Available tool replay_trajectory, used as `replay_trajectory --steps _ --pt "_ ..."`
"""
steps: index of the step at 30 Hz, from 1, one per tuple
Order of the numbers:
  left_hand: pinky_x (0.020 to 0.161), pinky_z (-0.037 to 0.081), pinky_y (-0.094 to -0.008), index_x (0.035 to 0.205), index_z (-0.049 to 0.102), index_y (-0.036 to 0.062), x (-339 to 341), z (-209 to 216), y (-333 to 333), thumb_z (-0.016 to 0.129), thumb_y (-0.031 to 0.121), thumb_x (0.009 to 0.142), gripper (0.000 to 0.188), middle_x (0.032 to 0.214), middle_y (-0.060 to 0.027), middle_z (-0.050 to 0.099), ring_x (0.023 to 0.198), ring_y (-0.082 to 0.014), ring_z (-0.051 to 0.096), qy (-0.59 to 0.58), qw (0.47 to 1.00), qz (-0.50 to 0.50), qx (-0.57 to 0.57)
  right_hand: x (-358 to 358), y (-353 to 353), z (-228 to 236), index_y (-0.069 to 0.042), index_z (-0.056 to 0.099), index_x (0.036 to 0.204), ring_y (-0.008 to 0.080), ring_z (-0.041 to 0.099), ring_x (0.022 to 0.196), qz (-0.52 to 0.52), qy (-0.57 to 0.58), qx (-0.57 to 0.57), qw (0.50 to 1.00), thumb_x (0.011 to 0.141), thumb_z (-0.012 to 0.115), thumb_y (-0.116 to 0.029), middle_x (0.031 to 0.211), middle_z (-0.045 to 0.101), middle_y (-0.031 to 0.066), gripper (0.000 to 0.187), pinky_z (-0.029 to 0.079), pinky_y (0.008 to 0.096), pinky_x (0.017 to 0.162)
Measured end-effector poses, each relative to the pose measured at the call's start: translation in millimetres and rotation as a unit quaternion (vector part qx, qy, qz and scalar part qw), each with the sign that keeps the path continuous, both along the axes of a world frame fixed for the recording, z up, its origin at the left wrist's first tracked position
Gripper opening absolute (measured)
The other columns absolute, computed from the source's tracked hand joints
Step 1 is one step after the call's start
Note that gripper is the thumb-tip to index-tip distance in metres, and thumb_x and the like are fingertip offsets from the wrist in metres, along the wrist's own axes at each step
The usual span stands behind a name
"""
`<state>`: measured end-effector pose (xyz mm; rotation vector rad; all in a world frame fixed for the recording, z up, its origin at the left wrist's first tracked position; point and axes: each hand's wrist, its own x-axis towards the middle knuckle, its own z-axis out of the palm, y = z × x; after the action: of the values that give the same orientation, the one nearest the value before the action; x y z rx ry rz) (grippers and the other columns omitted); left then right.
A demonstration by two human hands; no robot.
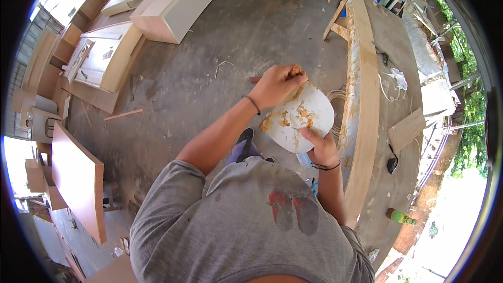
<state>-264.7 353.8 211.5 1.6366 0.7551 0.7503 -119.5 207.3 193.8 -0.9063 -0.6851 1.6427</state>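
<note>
A white, rounded flat piece [319, 106] smeared with brown paste is held over the floor in front of my body. My right hand [324, 149] grips its near edge, thumb on the top face and fingers hidden beneath. At the far left edge, my left hand [277, 85] is closed with its fingertips around a clump of brown, paste-like stuff [297, 69]; whether a tool is inside is hidden. A long wooden board [370, 73] stands close on the right, with brown smears along the pale face beside it.
Cabinet carcasses [162, 8] stand at the far left. A wooden panel [78, 173] is at the near left. On the right-hand surface lie a black tape measure [392, 165], a green bottle [401, 216] and a wood offcut [407, 130]. Coiled cable [338, 106] sits by the board.
</note>
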Motion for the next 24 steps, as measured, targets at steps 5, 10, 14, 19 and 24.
replay_trajectory --steps 5,10,14,19,24 --pt "0.057 0.040 -0.0242 0.086 0.057 0.0047 17.0 -13.2 17.9 0.053 0.022 0.091 0.018 0.068 0.0019 0.053 0.063 -0.0063 0.048 0.091 0.993 0.063 0.037 -10.2 -1.5 -12.4 0.001 0.049 0.121 0.0189 0.059 0.094 -0.035 -0.135 0.034 0.990 0.086 0.057 -0.009 0.111 0.059 0.0108 0.037 0.048 0.0296 0.080" --pt "0.059 0.045 -0.0250 0.093 0.052 0.0086 -10.1 -23.6 36.1 0.047 0.025 0.094 0.017 0.076 -0.0015 0.059 0.069 -0.0080 0.055 -0.147 0.951 0.174 -0.209 -20.9 -14.1 -13.4 0.002 0.049 0.120 0.0195 0.057 0.098 -0.114 -0.306 0.161 0.931 0.088 0.057 -0.010 0.111 0.059 0.0114 0.036 0.045 0.0306 0.086" --pt "0.067 0.045 -0.0221 0.100 0.051 0.0087 0.8 -25.1 -14.3 0.048 0.025 0.095 0.017 0.086 -0.0008 0.061 0.075 -0.0071 0.055 -0.188 0.961 0.103 -0.175 -10.9 -6.8 -25.6 0.004 0.045 0.121 0.0199 0.062 0.083 -0.217 -0.187 0.107 0.952 0.090 0.055 -0.015 0.106 0.059 0.0131 0.038 0.051 0.0314 0.074" --pt "0.068 0.044 -0.0208 0.104 0.056 0.0057 1.9 -22.1 -24.2 0.051 0.026 0.094 0.023 0.089 0.0011 0.060 0.080 -0.0054 0.055 -0.060 0.991 0.062 -0.104 -12.4 -3.7 -36.5 0.004 0.040 0.124 0.0199 0.062 0.084 -0.269 -0.265 0.131 0.917 0.090 0.055 -0.018 0.107 0.058 0.0133 0.043 0.053 0.0324 0.069" --pt "0.060 0.039 -0.0204 0.092 0.059 0.0048 5.0 -16.8 -42.1 0.052 0.025 0.094 0.021 0.081 0.0042 0.057 0.070 -0.0029 0.048 -0.273 0.930 0.041 -0.242 -28.6 -10.9 -11.7 0.004 0.048 0.117 0.0143 0.053 0.098 -0.296 -0.131 0.104 0.941 0.089 0.058 -0.012 0.108 0.057 0.0087 0.034 0.044 0.0284 0.084"
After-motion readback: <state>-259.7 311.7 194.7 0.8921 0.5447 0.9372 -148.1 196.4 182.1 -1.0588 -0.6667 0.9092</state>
